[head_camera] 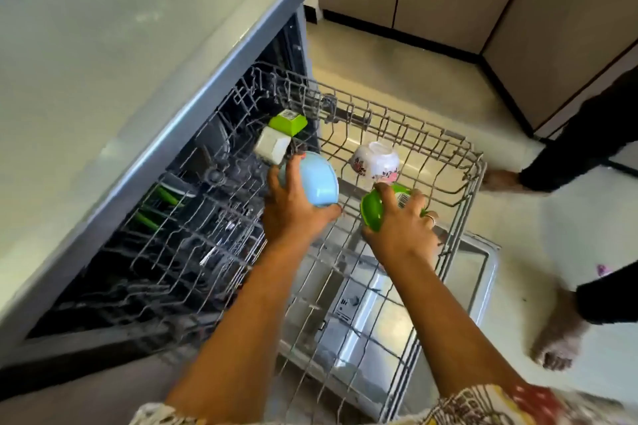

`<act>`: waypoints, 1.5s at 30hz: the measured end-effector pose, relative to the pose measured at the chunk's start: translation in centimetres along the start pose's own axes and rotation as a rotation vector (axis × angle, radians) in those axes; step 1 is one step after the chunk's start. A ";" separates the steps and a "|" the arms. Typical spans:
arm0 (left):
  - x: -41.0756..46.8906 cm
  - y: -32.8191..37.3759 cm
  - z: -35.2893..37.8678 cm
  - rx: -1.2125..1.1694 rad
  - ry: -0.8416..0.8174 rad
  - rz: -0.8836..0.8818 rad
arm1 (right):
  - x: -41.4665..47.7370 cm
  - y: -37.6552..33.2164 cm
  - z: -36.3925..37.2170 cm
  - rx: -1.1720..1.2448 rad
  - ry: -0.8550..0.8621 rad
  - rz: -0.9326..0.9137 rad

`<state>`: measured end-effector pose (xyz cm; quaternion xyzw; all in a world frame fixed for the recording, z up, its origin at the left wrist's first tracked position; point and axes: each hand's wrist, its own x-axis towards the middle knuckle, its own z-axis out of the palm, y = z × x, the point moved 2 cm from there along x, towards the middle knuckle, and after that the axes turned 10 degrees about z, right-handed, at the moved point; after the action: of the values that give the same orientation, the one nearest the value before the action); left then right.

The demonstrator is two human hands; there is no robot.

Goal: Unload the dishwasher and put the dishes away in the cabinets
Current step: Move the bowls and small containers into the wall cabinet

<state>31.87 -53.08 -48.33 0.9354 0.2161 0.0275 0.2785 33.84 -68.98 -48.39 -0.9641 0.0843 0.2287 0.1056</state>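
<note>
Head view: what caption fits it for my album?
Left hand holds a light blue bowl, right hand a green bowl, at the pulled-out dishwasher rack.

Your white bowl bears pink flowers. Left of it, a pale blue bowl; just in front of it, a bright green bowl; farther left, a green cup and a seemingly off-white cup.

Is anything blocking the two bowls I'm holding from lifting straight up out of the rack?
Nothing visible does. The left hand grips the blue bowl, the right hand the green bowl, with open space above the rack.
</note>
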 end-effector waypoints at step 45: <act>-45.5 -8.9 -75.1 -0.189 1.322 0.144 | -67.4 -36.2 -26.4 1.168 -1.217 -1.417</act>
<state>-25.66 -27.20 13.35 0.7053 0.2748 0.6321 0.1658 -6.70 -32.78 11.58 -0.3217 -0.4589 0.4779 0.6764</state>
